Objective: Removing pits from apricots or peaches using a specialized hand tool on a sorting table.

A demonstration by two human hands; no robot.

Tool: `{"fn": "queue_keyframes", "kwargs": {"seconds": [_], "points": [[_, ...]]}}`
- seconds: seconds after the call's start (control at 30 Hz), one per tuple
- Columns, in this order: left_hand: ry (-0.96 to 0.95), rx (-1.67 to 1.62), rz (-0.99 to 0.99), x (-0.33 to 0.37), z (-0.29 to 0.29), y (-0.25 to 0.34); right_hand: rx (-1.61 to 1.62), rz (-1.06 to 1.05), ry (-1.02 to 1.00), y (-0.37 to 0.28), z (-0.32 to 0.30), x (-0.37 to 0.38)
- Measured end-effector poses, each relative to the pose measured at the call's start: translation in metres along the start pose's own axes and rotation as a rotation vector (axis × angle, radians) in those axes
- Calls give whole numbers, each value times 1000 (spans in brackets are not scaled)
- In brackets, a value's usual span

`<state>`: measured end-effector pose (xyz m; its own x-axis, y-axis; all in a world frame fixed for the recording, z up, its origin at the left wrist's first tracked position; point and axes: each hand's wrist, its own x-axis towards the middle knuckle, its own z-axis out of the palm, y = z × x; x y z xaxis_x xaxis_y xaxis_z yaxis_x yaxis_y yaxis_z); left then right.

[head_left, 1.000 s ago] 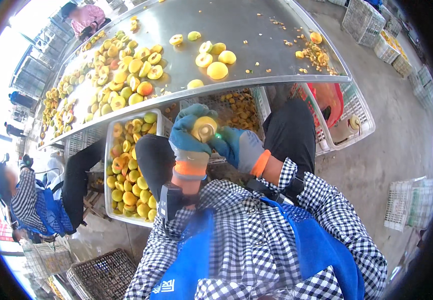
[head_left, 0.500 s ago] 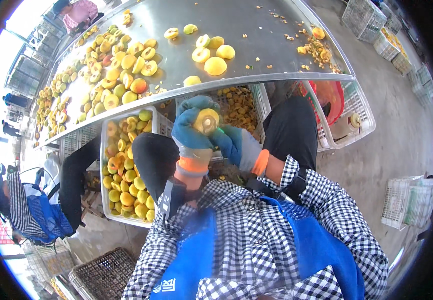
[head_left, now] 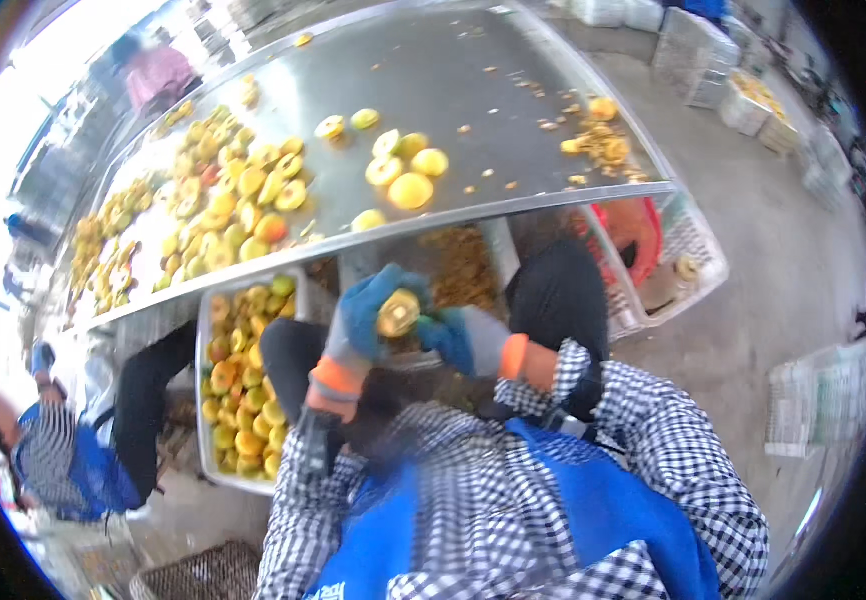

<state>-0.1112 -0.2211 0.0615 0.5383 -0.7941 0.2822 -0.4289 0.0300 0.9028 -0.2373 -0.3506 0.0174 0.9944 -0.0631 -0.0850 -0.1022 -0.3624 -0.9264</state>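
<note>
My left hand, in a grey and blue work glove with an orange cuff, grips a yellow peach half with its cut face up. In a matching glove, my right hand is closed beside the fruit, its fingertips at the peach's edge. Whatever the right fingers hold is hidden, though a bit of green shows there. Both hands are in front of the metal table, above my knees. A white crate of peach halves stands left of my knee. Beyond my hands, a bin of brownish scraps sits partly under the table.
Peach halves heap on the table's left, with a few loose ones nearer the middle. Pits and scraps lie at its right. A white crate with a red basin stands right of my knee. A co-worker sits at left.
The view has shifted and turned slightly, so the table sits lower. My left hand still grips the peach half, and my right fingers stay against its edge.
</note>
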Motion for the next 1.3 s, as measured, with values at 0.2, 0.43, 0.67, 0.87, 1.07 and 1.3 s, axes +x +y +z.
{"fn": "queue_keyframes", "kwargs": {"seconds": [0.2, 0.43, 0.67, 0.87, 1.07, 1.3], "points": [[220, -182, 17, 16, 26, -14, 92, -142, 166, 7, 16, -3], [339, -260, -132, 21, 57, 5, 370, -45, 276, -4, 1, -12], [175, -965, -281, 33, 52, -20, -508, -218, 337, -6, -36, -25], [322, -797, -293, 30, 46, 12, -252, -38, 421, -27, -24, -16], [402, -354, -149, 17, 38, 28, -233, -38, 306, -41, -17, -10], [312, -210, -170, 0, 22, 17, -30, -58, 109, -26, -13, -9]]}}
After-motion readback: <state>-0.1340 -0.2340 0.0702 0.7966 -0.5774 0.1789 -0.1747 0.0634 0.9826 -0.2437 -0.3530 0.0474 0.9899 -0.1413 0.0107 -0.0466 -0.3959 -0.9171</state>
